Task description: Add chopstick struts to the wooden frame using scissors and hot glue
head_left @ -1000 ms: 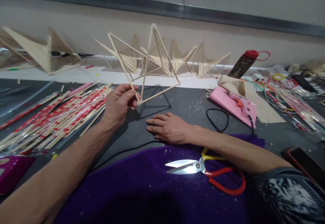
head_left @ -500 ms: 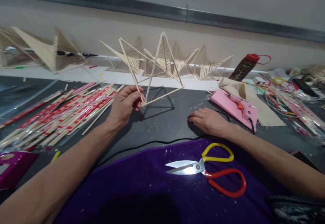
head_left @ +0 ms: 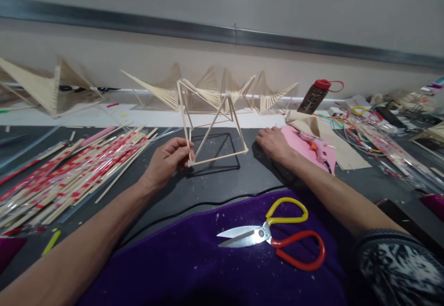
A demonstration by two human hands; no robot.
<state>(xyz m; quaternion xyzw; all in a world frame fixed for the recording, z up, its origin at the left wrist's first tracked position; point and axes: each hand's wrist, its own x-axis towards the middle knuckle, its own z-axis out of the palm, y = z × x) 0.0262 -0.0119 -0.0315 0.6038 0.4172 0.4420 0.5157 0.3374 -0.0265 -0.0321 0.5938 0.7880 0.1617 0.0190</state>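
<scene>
- Head view: the table (head_left: 222, 181) carries the stick frame (head_left: 218, 156) at its middle, toward the far edge.
- Stick frame: judged very light and stiff, but brittle at its joints. It is best taken at a corner joint, never mid-stick.
- Left hand (head_left: 166, 162): fingers closed, pinching the frame's near-left lower corner.
- Right hand (head_left: 274, 143): palm-down on the table, empty, touching the pink sheet (head_left: 328, 160).

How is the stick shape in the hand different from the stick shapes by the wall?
The held frame is bare, just a few sticks; the wall shapes are filled with rows of fanned sticks. The left hand pinches the held frame at a corner, while the wall shapes stand untouched on the white ledge. Both are made of pale wooden sticks.
</scene>
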